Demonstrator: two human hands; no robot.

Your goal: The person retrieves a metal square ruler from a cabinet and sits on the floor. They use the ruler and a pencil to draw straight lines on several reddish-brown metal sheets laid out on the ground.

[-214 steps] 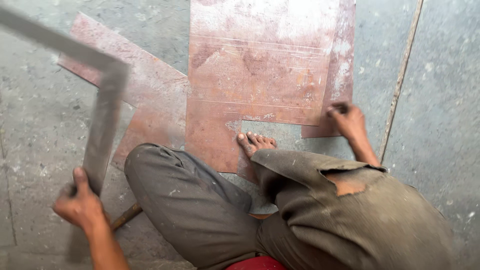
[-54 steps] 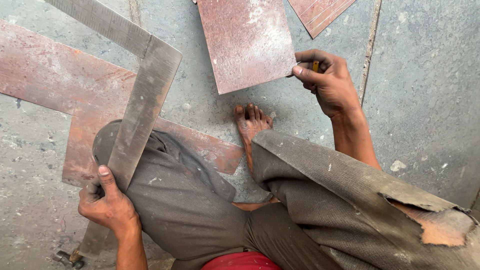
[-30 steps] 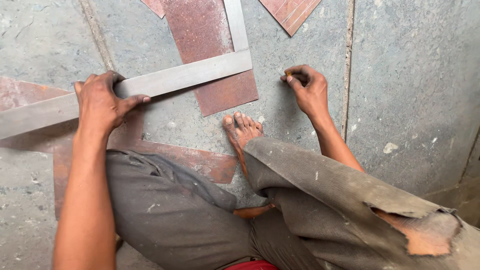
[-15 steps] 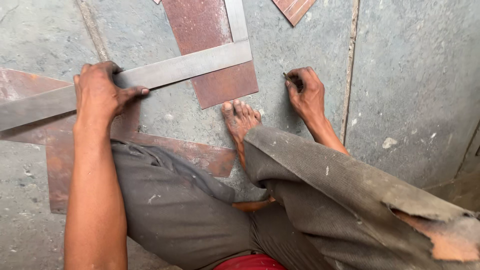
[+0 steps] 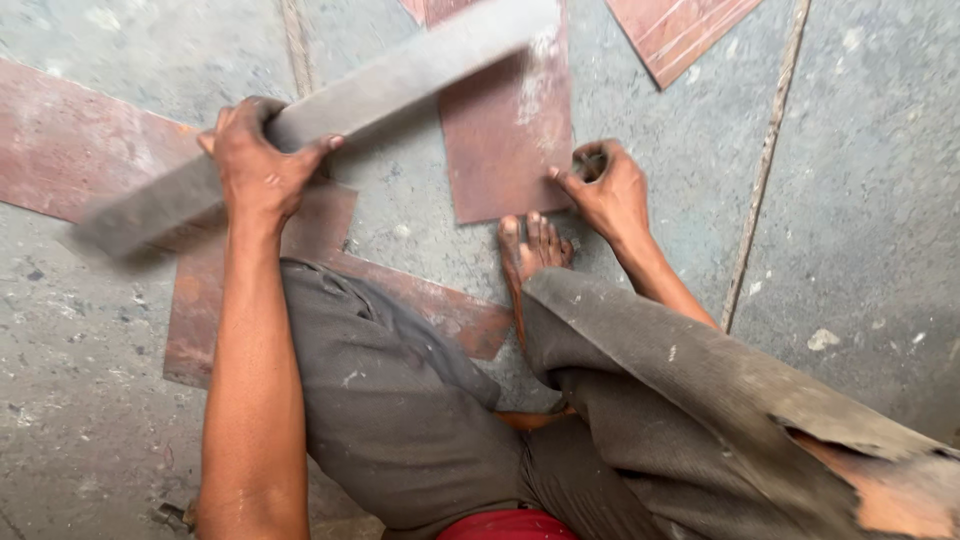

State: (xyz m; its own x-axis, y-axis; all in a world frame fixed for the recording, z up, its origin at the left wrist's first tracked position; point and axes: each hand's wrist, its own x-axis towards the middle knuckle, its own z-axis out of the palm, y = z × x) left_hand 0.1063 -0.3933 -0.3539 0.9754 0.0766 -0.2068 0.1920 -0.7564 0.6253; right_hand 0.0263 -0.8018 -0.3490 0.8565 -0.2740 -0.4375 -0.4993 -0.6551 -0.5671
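My left hand [image 5: 262, 155] grips a long grey metal square [image 5: 400, 70] near its middle; the bar runs from lower left to upper right, blurred, across a reddish-brown metal sheet [image 5: 505, 150]. My right hand [image 5: 603, 188] rests on that sheet's right lower edge, fingers curled around a small dark object I cannot make out. My bare foot [image 5: 530, 250] sits just below the sheet's bottom edge. I am squatting, grey trousers filling the lower frame.
A larger rust-coloured cut sheet [image 5: 80, 150] lies on the concrete floor at left, passing under my left leg. Another reddish piece [image 5: 680, 30] lies at the top right. A floor joint [image 5: 765, 160] runs down the right side.
The metal square has tilted and shifted up and right across the sheet, now blurred with motion. My right hand has closed in on the sheet's right edge.
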